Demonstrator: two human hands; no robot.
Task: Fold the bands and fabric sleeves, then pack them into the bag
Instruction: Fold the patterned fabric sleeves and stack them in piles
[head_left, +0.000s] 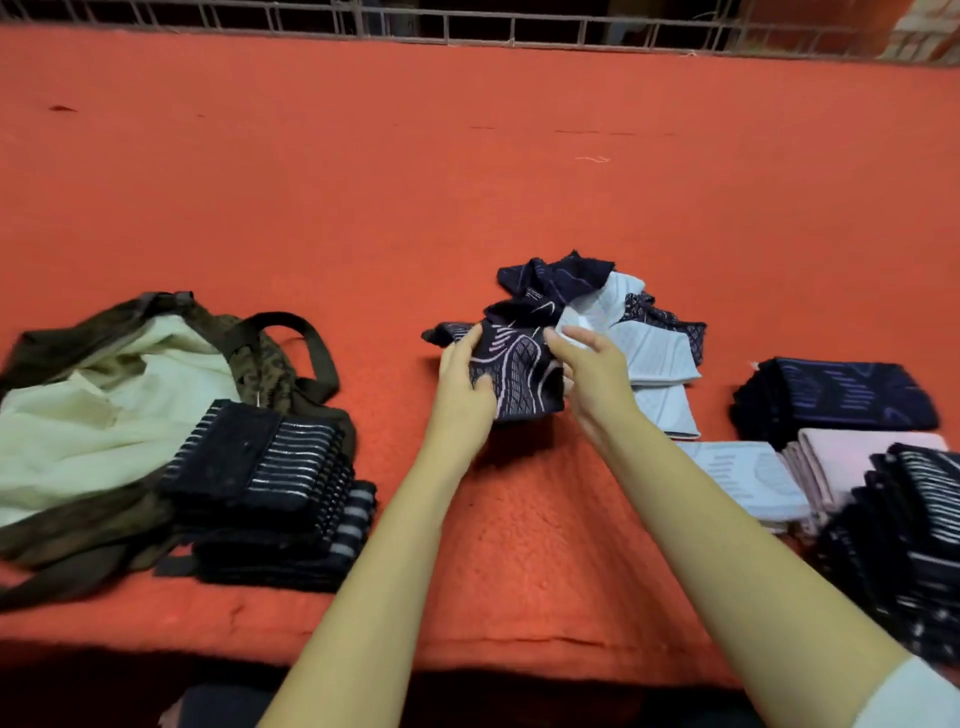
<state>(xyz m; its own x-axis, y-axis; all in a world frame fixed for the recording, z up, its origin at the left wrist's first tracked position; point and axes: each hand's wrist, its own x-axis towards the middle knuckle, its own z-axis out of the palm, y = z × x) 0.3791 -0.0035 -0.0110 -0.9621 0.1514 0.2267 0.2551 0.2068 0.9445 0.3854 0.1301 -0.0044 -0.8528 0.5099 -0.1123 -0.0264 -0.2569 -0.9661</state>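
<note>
The dark navy, pale-lined fabric sleeve (519, 374) was held mid-worktop. The left hand (462, 379) gripped its left side with curled fingers, while the right hand (592, 364) lay nearly straight at its right edge, hold unclear. Behind, a loose navy-and-white heap (623, 317) remained unfolded. A black striped folded stack (270, 457) waited against the olive, cream-lined bag (78, 395), seemingly unpacked. The orange worktop (467, 156) stretched wide beyond.

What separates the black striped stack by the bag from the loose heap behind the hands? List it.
The black striped stack is folded and squared; the loose heap is crumpled. The stack is all black with pale stripes; the heap mixes navy and pale blue. The stack sits against the bag; the heap lies mid-table. Both rest on the red cloth.
</note>
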